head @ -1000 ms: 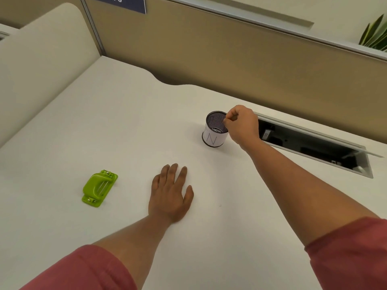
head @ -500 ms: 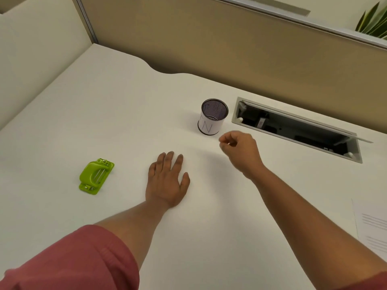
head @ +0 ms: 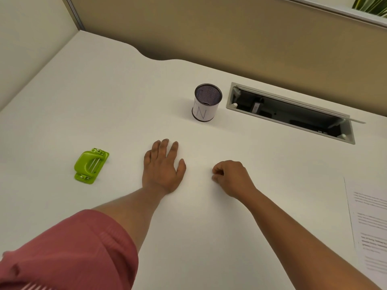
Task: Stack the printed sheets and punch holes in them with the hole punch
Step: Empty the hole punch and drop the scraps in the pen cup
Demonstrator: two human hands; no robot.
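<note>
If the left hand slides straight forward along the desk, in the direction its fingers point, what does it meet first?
Probably nothing soon. The left hand lies flat, fingers pointing away and slightly right. That line seems to pass just left of the mesh pen cup, over bare desk; depth is unclear, so it might graze the cup.

one hole punch (head: 91, 165), one mesh cup (head: 206, 102), one printed sheet (head: 369, 222), two hands (head: 162, 169)

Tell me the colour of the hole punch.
Lime green: the hole punch shows clearly in the head view, its only view.
</note>
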